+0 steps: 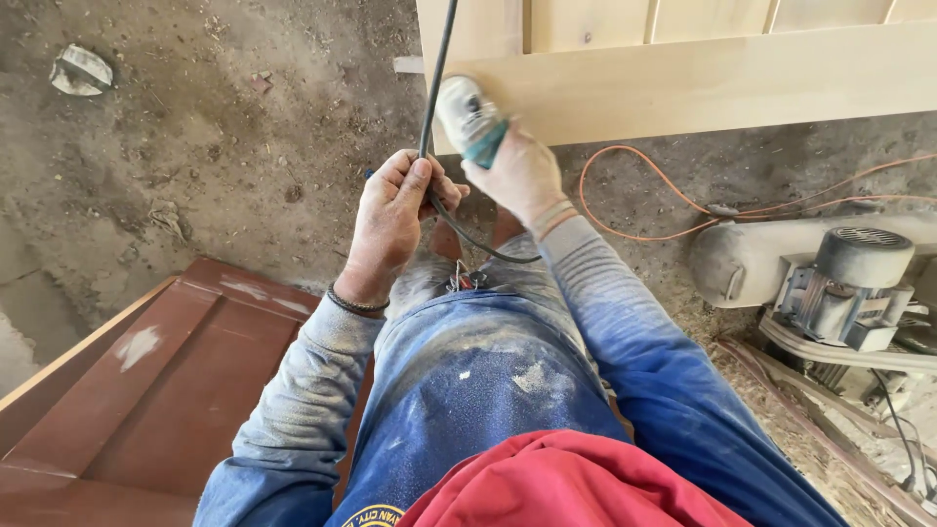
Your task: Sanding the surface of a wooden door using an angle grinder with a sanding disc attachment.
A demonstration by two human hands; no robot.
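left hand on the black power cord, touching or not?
Touching. The head view shows the left hand closed around the black cord, thumb pressed over it, fingers wrapped.

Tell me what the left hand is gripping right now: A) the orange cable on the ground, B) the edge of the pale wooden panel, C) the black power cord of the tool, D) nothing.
C: the left hand is closed around the black cord, while the right hand holds the power tool against the pale wooden panel.
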